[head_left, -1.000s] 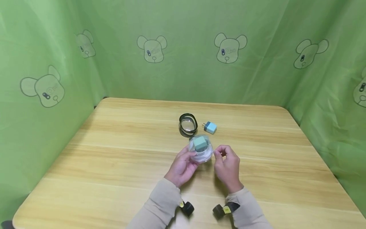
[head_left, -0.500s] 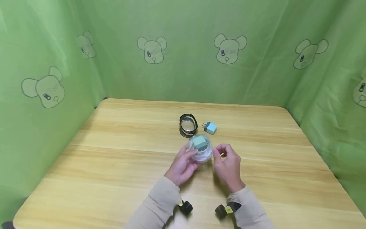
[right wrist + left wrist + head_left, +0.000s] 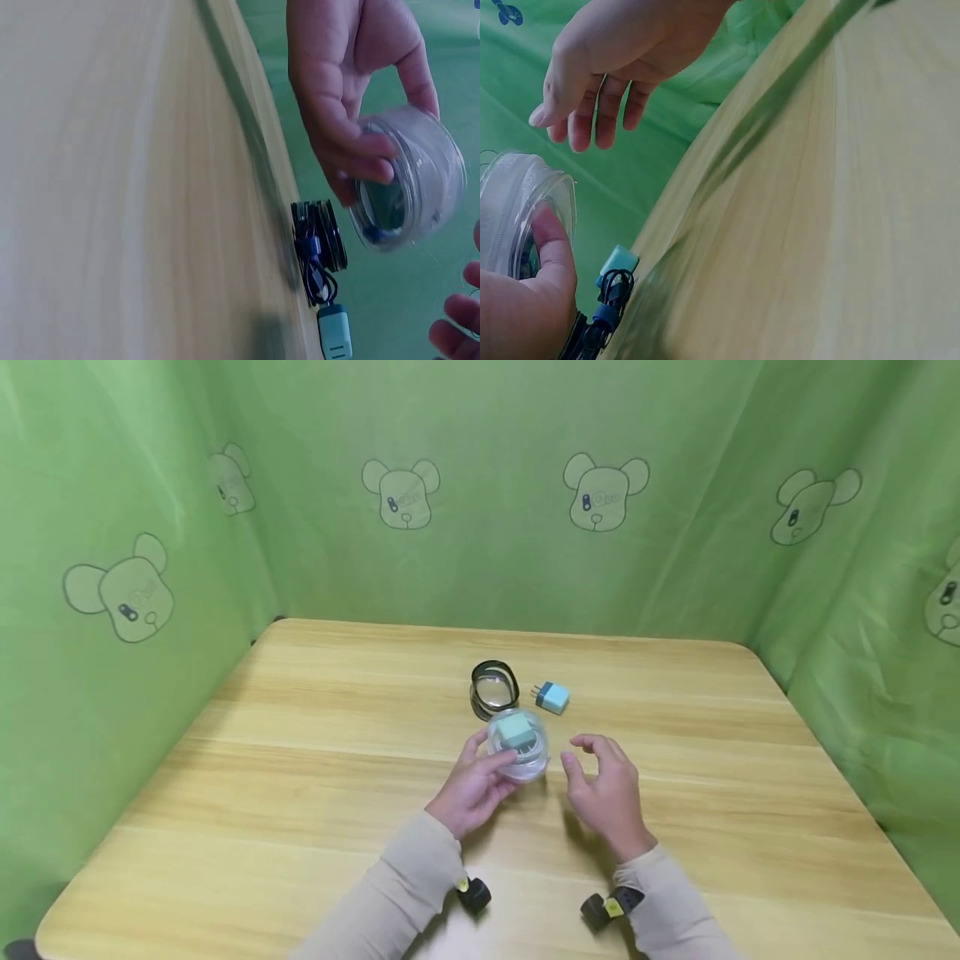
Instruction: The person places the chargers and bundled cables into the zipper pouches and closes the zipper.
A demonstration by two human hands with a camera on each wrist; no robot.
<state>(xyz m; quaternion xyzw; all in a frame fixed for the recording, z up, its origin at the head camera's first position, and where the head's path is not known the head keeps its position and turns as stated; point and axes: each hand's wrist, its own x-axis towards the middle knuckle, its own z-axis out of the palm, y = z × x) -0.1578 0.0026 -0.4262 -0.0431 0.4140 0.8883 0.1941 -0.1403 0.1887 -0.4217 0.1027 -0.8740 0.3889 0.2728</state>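
My left hand (image 3: 468,789) holds a clear round zip pouch (image 3: 534,767) above the table, thumb on its near face and fingers behind. Through the clear face show a mint-green plug charger (image 3: 514,729) and a coiled white cable. A pale zipper band runs round the pouch's side (image 3: 506,202) in the left wrist view. To the right of the pouch, a small gap away, my right hand (image 3: 609,789) has thumb and forefinger parted with nothing between them. Its fingers (image 3: 457,330) show at the edge of the right wrist view.
Beyond the pouch stands a black-rimmed clear round case (image 3: 474,702). A light blue plug charger (image 3: 555,697) with a dark pronged end lies to its right. Both wrist views show a bundled black cable (image 3: 319,274) there. Green curtains (image 3: 495,568) surround the wooden table (image 3: 300,777).
My right hand, earlier pinching at the pouch's right edge, has let go and drawn back to the right with its fingers parting. The pouch has shifted slightly left in my left hand.
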